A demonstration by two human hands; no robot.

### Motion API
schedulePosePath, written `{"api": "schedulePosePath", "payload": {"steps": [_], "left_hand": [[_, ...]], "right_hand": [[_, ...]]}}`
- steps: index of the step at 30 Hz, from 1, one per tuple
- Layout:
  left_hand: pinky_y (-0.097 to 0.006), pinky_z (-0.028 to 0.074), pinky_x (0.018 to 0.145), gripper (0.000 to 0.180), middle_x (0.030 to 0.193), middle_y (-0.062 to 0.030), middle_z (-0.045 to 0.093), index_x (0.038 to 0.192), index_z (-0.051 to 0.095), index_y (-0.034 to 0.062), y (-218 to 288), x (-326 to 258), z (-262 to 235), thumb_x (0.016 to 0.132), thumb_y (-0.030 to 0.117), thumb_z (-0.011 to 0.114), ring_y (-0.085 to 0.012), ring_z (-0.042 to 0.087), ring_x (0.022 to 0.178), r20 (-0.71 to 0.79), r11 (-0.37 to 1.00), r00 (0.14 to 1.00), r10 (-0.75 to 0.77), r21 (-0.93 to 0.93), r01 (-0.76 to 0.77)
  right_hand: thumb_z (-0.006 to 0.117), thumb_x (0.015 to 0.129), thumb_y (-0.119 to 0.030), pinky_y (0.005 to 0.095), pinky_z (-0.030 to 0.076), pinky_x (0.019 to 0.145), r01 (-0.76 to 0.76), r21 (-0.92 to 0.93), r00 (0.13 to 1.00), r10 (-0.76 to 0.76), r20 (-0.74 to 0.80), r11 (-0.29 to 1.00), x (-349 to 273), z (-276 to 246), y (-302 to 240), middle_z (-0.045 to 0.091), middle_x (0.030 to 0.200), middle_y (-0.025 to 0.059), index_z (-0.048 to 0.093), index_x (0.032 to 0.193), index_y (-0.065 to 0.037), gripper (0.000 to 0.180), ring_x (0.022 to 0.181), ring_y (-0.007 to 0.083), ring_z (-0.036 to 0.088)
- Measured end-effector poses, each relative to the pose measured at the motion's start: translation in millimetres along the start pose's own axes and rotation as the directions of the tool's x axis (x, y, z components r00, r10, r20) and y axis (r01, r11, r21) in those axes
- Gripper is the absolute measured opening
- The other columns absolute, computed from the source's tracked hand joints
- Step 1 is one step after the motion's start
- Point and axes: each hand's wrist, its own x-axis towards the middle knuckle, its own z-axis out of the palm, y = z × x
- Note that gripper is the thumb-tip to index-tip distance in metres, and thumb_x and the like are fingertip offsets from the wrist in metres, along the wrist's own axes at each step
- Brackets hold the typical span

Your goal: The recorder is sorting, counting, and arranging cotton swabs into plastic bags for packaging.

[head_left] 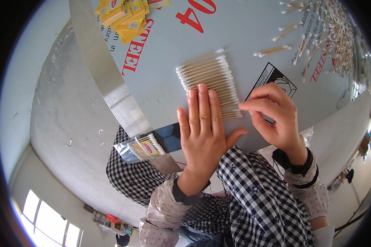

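Red lettering (135,50) on grey tabletop (235,33)

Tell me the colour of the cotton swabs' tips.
The swab tips are white, clearest in the head view.

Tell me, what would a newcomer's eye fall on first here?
Probably the neat row of swabs in the middle, with the left hand lying flat over its near part and the right hand bent at its right edge. Next might come the loose heap of swabs at the upper right, scattered where the row is orderly, and the bright pile of yellow cards at the upper left.
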Motion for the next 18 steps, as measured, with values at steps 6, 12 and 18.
{"api": "schedulePosePath", "payload": {"steps": [6,12,18], "left_hand": [[-0.054,0.021,0.12,0.095,0.154,-0.0185,0.043,0.147,0.044,-0.0031,0.3,1.3,0.0,0.091,0.074,0.039,-0.0332,0.038,0.146,-0.009,1.0,1.0,0.004,0.001,-0.004],[-0.054,0.022,0.12,0.094,0.155,-0.0189,0.043,0.146,0.045,-0.0033,-0.3,0.5,0.9,0.091,0.073,0.041,-0.0335,0.038,0.146,-0.02,1.0,1.0,-0.001,-0.023,0.0],[-0.054,0.022,0.12,0.094,0.155,-0.0192,0.043,0.146,0.045,-0.0033,0.2,1.1,1.6,0.091,0.073,0.042,-0.0335,0.038,0.146,-0.024,1.0,1.0,0.003,-0.021,-0.004]], "right_hand": [[0.069,0.068,0.006,0.0314,0.047,0.059,0.019,-0.097,0.999,-0.021,-0.026,0.995,7.2,0.1,0.8,0.061,0.087,0.0048,0.071,0.089,-0.008,0.025,0.068,0.0201,0.058],[0.069,0.069,0.006,0.0323,0.047,0.061,0.019,-0.073,1.0,-0.02,-0.007,0.997,8.2,0.1,-1.2,0.061,0.086,0.0048,0.072,0.091,-0.008,0.026,0.068,0.02,0.058],[0.069,0.069,0.006,0.0324,0.047,0.062,0.008,-0.095,0.999,-0.013,-0.048,0.995,14.9,2.8,-1.3,0.062,0.087,0.0039,0.072,0.091,-0.008,0.026,0.069,0.0203,0.059]]}}
